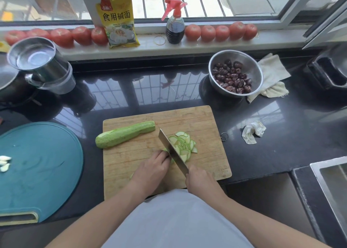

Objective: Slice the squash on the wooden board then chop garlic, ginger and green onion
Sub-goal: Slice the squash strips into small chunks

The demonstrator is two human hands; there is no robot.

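On the wooden board (pixel 206 120) lies a pale green squash half (pixel 124 134), cut side down, at the back left. A fan of thin squash slices (pixel 185 144) lies to the right of the knife (pixel 171 150). My right hand (pixel 201 180) grips the knife's handle, blade down against the squash piece (pixel 166 150) that my left hand (pixel 152 169) presses onto the board. That piece is mostly hidden under my fingers. Peeled garlic cloves (pixel 4 163) rest on the teal board (pixel 41 169) at the left.
A steel bowl of red dates (pixel 235 74) and a cloth (pixel 272 75) sit at the back right. A crumpled tissue (pixel 252 132) lies right of the board. Steel pots (pixel 37 63) stand back left. Tomatoes (pixel 62 36), a yellow packet (pixel 119 20) and a spray bottle (pixel 174 22) line the sill. Sink (pixel 332 182) at right.
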